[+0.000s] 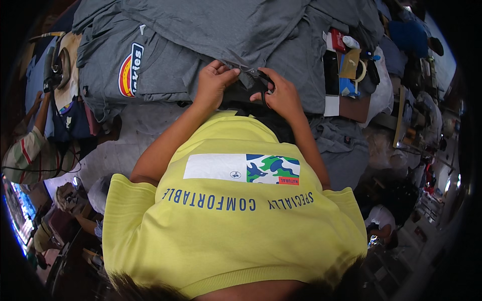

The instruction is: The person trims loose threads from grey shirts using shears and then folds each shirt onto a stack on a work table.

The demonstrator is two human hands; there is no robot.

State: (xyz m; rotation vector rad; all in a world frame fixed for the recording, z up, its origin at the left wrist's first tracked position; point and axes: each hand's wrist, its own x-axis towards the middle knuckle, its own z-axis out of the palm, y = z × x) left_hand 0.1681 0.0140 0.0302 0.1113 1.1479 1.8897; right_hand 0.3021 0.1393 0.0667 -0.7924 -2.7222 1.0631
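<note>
Grey T-shirts point(226, 30) lie in a layered pile before me, one with a bright round-cornered printed logo point(131, 70) at its left. My left hand point(215, 84) pinches the near edge of the top grey garment between thumb and fingers. Close beside it, my right hand point(283, 98) is closed around small scissors with black handles point(264, 78). Their blades point toward the fabric by my left fingertips and are too small to make out clearly. A fold of grey cloth hangs between the two hands.
At right, a box point(331, 65) holds a tape roll point(360, 71), a red packet point(337, 40) and other small items. Left, a person in a striped shirt point(30, 153) reaches toward an iron point(63, 67). Another person point(381, 223) sits at lower right. More grey garments point(341, 145) lie below the table edge.
</note>
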